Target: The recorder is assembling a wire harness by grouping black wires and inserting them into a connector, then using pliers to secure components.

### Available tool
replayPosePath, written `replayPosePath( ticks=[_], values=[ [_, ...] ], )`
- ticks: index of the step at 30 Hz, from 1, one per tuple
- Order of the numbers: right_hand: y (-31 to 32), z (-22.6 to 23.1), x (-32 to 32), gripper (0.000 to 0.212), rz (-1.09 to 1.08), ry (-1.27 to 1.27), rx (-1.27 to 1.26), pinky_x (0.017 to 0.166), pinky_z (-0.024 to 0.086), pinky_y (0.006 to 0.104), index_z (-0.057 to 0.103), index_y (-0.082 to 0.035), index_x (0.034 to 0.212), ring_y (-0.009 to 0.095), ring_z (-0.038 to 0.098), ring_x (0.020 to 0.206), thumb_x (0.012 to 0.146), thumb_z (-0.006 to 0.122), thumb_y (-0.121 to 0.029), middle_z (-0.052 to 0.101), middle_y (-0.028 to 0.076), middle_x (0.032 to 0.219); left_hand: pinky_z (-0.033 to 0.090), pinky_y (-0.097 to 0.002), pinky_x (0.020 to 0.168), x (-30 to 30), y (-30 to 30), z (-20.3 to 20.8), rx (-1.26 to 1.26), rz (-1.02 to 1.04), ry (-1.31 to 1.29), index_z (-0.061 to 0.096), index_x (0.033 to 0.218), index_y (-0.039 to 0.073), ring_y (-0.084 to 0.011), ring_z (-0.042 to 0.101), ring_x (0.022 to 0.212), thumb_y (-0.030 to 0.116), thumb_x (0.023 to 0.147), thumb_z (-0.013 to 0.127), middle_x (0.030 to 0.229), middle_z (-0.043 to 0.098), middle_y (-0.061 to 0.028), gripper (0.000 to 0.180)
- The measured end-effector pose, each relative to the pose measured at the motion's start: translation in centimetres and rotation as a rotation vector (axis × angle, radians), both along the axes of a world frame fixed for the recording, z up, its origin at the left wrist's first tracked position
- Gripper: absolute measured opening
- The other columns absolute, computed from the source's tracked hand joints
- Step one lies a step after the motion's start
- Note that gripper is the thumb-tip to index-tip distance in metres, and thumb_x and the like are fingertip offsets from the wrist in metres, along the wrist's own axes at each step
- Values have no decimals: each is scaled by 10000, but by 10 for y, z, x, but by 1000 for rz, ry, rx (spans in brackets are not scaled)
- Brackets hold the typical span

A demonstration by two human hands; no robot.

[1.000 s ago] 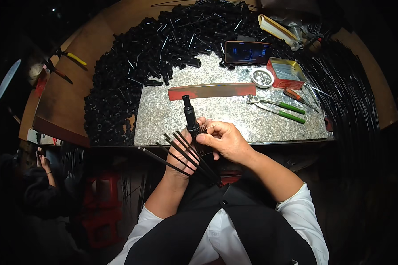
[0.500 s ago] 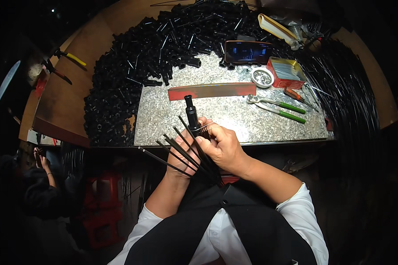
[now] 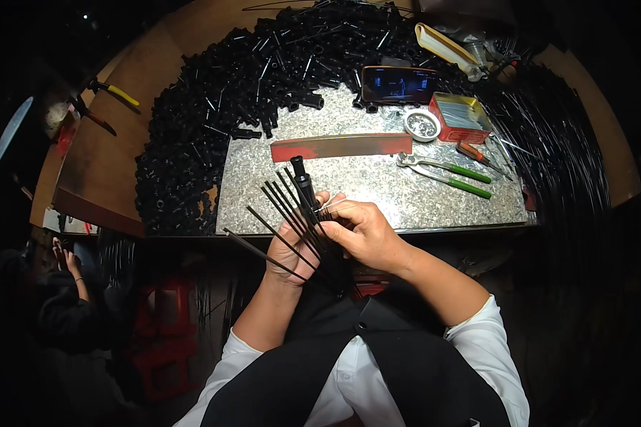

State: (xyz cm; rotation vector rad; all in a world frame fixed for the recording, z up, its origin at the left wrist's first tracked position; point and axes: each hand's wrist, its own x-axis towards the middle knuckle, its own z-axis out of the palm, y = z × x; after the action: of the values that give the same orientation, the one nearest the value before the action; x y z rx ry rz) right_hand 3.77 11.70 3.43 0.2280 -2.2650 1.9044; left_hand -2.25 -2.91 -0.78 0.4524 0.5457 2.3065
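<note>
You grasp slender black rods (image 3: 292,215), swung more upright, and a black tubular fitting (image 3: 304,183) in your left grip (image 3: 295,260) at the worktop's (image 3: 253,192) edge, apparently nearing the wire (image 3: 329,206) your right grip (image 3: 365,231) pinches.

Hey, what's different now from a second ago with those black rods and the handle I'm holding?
The black rods have swung up, most tips now farther toward the tabletop and nearer the black handle, whose top has dipped slightly. Your left hand still holds the handle, with your right hand still beside it. The red bar and green-handled pincers stayed put.
</note>
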Motion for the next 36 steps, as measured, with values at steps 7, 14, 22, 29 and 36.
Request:
replayPosePath(
  ticks=[7,14,22,29,36],
  values=[
    [6,-8,-3,170,139,-164,-203,427,415,204,599,25,900,74,523,478,888,615,-144,552,45,766,424,-473,1005,1,-1,-3,10,-18,-2,533,1163,-5,-299,395,1284,196,857,641,1219,516,-108,381],
    [6,-16,-8,207,229,-230,-321,422,405,196,582,-17,824,58,503,478,912,599,-203,527,6,671,573,-507,696,0,-1,0,69,-46,90,533,1174,-18,-331,472,1200,206,892,582,1290,474,-171,364],
    [8,-18,-9,227,278,-254,-386,426,403,194,566,-40,799,55,493,478,919,592,-230,520,-11,647,568,-487,732,-3,-2,-5,40,-125,46,514,1232,-20,-340,527,1141,236,918,534,1390,387,-210,406],
    [7,-14,-8,222,329,-224,-423,439,428,200,560,-27,806,67,509,520,915,597,-217,516,-6,701,585,-464,696,-5,-2,3,-4,-177,22,431,1293,-55,-336,452,1224,291,825,673,1439,293,-226,630],
    [10,-9,-8,231,315,-274,-401,447,427,196,562,-25,790,67,509,536,915,597,-217,510,-7,704,588,-463,695,-2,0,4,35,-165,-100,462,1270,-35,-319,538,1126,163,846,638,1396,375,-198,500]
  ],
)
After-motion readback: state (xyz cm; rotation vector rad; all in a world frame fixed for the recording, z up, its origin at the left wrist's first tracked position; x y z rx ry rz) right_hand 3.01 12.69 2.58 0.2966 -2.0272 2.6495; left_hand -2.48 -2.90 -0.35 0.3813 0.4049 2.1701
